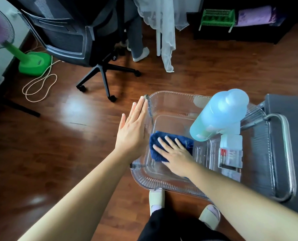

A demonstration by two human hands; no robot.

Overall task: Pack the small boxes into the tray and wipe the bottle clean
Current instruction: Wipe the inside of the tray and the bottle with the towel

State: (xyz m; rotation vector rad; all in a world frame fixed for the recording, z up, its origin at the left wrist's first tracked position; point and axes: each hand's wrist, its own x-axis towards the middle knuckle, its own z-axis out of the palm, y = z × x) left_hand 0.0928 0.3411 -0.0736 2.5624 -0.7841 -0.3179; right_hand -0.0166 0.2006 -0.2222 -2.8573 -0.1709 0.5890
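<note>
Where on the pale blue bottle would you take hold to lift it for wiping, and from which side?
Round the bottle at its wide middle, from above and its left. It leans tilted, base in the tray, cap end raised toward the far right rim, so that flank is bare; small boxes crowd its near right side.

Black clothing point(170, 226); pale green slippers point(207, 220); lilac socks point(212, 208).

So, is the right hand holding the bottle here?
No, the right hand lies flat on the blue cloth inside the tray, apart from the bottle.
</note>
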